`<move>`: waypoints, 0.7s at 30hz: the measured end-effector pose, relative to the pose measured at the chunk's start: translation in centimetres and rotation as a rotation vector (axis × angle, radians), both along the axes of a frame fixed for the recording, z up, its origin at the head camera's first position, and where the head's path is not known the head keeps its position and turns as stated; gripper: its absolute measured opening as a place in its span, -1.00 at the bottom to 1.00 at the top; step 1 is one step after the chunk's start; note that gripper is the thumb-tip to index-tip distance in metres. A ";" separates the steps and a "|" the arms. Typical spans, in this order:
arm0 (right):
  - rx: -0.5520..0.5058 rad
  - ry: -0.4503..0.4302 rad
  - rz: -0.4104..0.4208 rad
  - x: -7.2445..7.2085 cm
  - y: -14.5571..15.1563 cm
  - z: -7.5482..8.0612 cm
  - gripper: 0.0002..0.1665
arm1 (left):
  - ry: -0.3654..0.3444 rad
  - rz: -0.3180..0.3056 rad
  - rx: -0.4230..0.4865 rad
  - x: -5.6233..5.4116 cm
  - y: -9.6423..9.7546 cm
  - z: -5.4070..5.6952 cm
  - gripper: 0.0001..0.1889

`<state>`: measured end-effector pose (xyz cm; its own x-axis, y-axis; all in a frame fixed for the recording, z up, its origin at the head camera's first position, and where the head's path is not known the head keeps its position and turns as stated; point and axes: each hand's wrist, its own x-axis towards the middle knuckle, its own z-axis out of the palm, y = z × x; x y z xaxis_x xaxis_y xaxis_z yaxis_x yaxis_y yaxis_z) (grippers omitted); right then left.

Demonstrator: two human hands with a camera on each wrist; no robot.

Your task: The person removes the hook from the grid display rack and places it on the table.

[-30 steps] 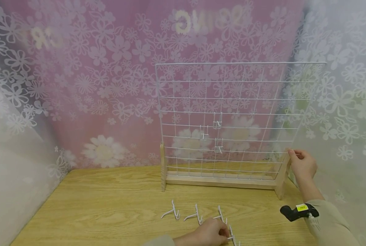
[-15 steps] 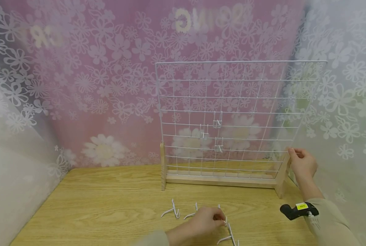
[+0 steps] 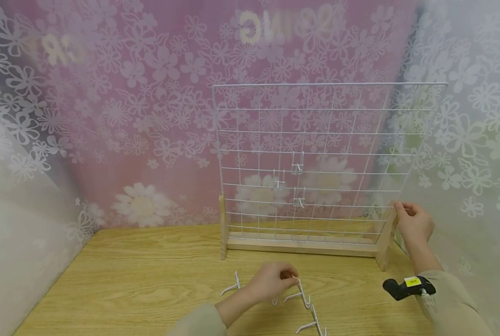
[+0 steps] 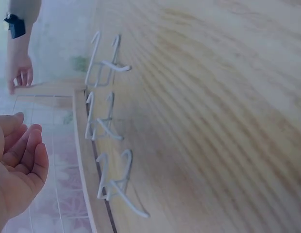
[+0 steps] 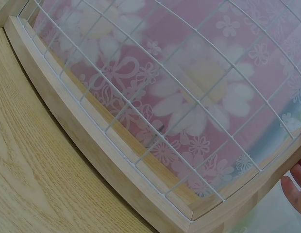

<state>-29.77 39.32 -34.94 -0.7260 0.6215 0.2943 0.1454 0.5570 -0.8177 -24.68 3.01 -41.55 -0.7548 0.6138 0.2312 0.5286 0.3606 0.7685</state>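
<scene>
Hands working with hooks and a grid
The left hand (image 3: 271,282) is pinching a small white metal hook (image 3: 299,293); the right hand (image 3: 413,223) is gripping the white wire grid's (image 3: 317,154) wooden post (image 3: 386,245).

Backdrop (image 3: 149,116), pink floral sheet: pale blurred letters showing through, top centre approx "SSING" (image 3: 285,25), looks mirrored; upper left approx "OR" (image 3: 60,49). Neither fully legible. Yellow label (image 3: 412,282) on black wrist device (image 3: 407,288): has print, too small to read. No other text or nos.
</scene>
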 end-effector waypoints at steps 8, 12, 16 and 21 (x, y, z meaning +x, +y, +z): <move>0.009 0.001 -0.005 0.0 0.0 0.0 -0.40 | -0.005 0.061 0.046 -1.1 -0.3 1.0 -0.85; 0.008 0.000 -0.004 0.1 0.0 0.0 -0.40 | -0.010 0.104 0.051 -1.7 -0.4 1.5 -0.85; 0.008 0.003 -0.006 0.0 0.0 0.1 -0.41 | -0.044 0.131 0.080 -2.4 -0.5 1.7 -0.85; -0.001 0.005 -0.007 0.0 0.1 0.0 -0.41 | -0.031 0.146 0.132 -3.2 -0.5 2.0 -0.86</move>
<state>-29.81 39.40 -34.98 -0.7204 0.6266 0.2973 0.1454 0.5555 -0.8187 -27.86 2.51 -39.53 -0.8417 0.4629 0.2778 0.4533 0.3267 0.8293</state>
